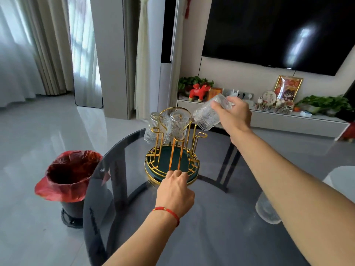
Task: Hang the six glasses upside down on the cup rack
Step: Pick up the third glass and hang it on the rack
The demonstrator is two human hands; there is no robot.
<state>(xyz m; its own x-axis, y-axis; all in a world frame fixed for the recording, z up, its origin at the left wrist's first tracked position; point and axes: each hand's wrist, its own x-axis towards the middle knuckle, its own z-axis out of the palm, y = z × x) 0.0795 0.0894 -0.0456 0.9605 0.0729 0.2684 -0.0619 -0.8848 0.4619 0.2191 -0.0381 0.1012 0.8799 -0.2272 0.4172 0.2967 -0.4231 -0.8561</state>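
Observation:
A gold wire cup rack with a dark green round base stands in the middle of a dark glass table. Two ribbed clear glasses hang upside down on its far prongs, one on the left and one in the middle. My right hand grips a third ribbed glass, tilted mouth-down to the left, just above and right of the rack's right prongs. My left hand rests its fingers on the near rim of the rack's base. Another clear glass stands on the table, partly hidden under my right forearm.
A bin with a red bag stands on the floor left of the table. A white round object sits at the right edge. Beyond the table are a low TV shelf with ornaments and plants, and a wall-mounted television.

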